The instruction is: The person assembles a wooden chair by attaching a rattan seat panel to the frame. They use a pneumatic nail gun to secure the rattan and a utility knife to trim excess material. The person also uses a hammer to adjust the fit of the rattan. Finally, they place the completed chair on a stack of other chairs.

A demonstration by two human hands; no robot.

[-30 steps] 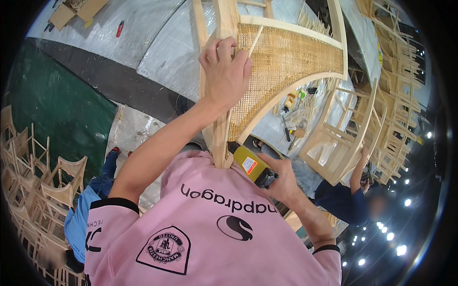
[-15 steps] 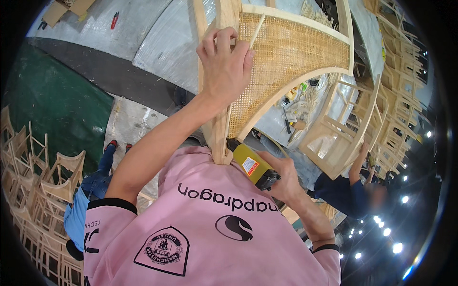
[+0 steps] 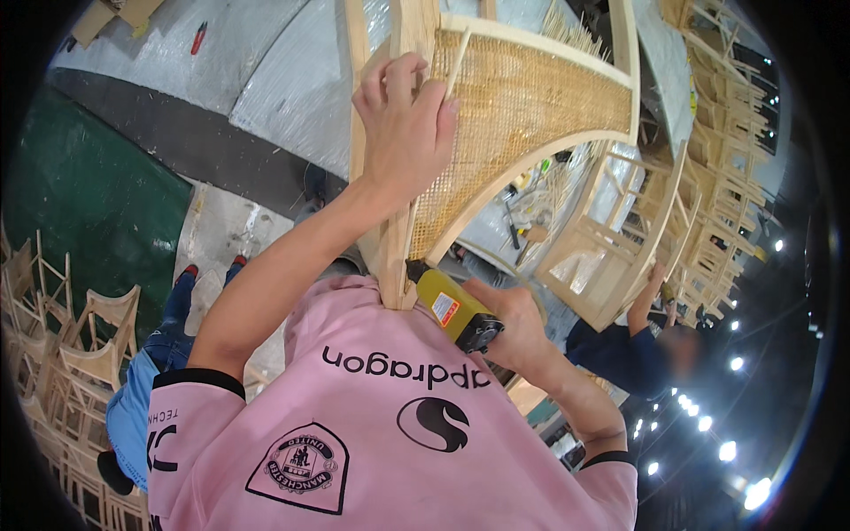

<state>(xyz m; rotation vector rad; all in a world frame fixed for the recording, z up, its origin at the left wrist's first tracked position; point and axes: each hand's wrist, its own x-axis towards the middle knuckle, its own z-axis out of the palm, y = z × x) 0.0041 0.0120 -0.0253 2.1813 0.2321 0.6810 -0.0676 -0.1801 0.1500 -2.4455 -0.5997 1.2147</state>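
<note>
A wooden chair frame (image 3: 398,212) stands against my front, with woven cane webbing (image 3: 505,106) filling its curved panel. My left hand (image 3: 403,137) is closed, its fingers curled over the rail and pinching a thin pale strip (image 3: 458,62) that runs along the edge of the webbing. Part of the strip is hidden under the hand. In my right hand (image 3: 513,323) I grip a yellow-green nail gun (image 3: 456,310). Its black nose touches the corner where the rail and the curved piece meet, close to my shirt.
A second wooden frame (image 3: 611,234) lies to the right, where a co-worker in dark clothing (image 3: 611,358) handles it. Another person in blue (image 3: 133,407) is at lower left beside stacked chair frames (image 3: 97,345). Loose strips and a hammer (image 3: 513,232) lie on a plastic-covered worktable (image 3: 301,88).
The whole view has shifted slightly, so the frame and both hands appear a little farther left. Both grips stay the same, and the nail gun's nose remains at the same corner.
</note>
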